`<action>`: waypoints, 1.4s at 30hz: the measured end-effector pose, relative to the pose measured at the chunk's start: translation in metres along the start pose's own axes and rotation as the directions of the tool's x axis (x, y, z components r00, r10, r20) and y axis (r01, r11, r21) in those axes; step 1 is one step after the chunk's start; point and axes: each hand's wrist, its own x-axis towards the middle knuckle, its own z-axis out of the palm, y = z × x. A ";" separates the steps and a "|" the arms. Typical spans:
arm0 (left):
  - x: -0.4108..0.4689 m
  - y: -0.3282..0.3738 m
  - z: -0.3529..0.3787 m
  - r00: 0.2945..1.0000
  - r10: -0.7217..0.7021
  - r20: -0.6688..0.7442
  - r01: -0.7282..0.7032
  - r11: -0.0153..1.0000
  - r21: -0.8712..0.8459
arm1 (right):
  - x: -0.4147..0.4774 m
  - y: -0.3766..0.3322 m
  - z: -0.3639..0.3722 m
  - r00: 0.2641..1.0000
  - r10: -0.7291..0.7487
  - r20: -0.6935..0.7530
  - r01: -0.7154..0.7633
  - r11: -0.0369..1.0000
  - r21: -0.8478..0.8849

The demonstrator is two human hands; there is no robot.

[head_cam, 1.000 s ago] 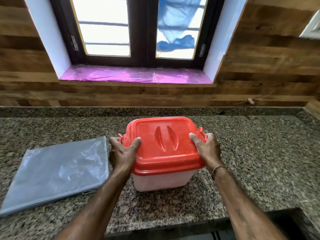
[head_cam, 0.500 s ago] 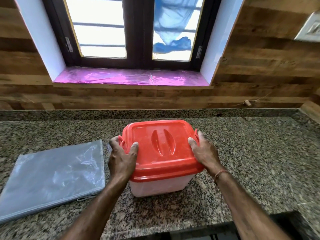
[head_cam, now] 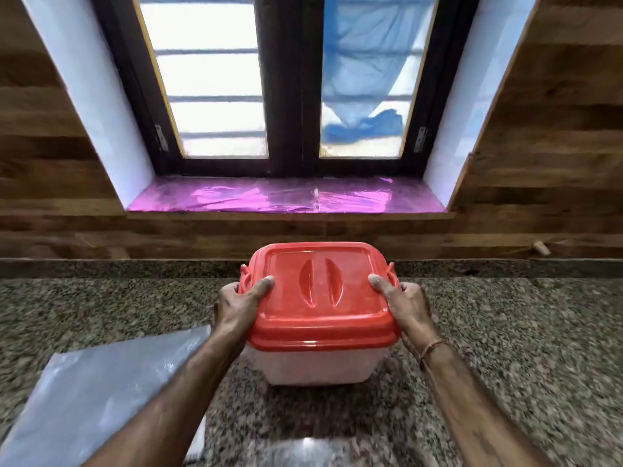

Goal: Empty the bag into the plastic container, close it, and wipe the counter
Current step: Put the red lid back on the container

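Note:
A plastic container [head_cam: 317, 367] with a translucent white body and a red lid [head_cam: 320, 291] sits on the granite counter [head_cam: 505, 332], close to the back wall. The lid is on it. My left hand [head_cam: 237, 306] grips the lid's left edge, thumb on top. My right hand [head_cam: 403, 306] grips the right edge the same way, next to a red side latch. The flat grey plastic bag [head_cam: 97, 396] lies on the counter at the lower left, partly under my left forearm.
A wood-panelled wall and a window with a pink foil-covered sill [head_cam: 286, 198] rise behind the counter. A raised granite strip [head_cam: 101, 268] runs along the back. A shiny rounded object [head_cam: 303, 449] shows at the bottom edge.
Both hands have carried or slid the container away from me toward the back wall, and the view has tilted up. The bag now lies nearer the frame's lower left.

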 end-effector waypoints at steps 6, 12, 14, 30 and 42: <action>0.083 0.028 0.033 1.000 0.005 -0.019 -0.004 0.999 0.041 | 0.082 -0.030 0.030 1.000 -0.017 0.008 0.017 1.000 -0.008; 0.127 0.031 0.051 0.999 -0.026 -0.035 0.030 0.993 0.114 | 0.123 -0.024 0.048 1.000 0.018 0.010 -0.017 0.998 -0.056; 0.133 0.028 0.053 0.998 -0.033 -0.045 0.038 0.994 0.098 | 0.129 -0.024 0.053 1.000 0.018 0.021 -0.017 0.999 -0.047; 0.133 0.023 0.045 0.997 0.066 0.032 -0.071 0.976 0.204 | 0.107 -0.032 0.065 0.979 -0.117 -0.165 0.041 0.914 -0.403; 0.077 -0.162 -0.212 0.983 -0.105 -0.150 0.176 0.776 0.606 | -0.159 0.083 0.241 0.876 -0.421 0.234 0.476 0.679 -0.559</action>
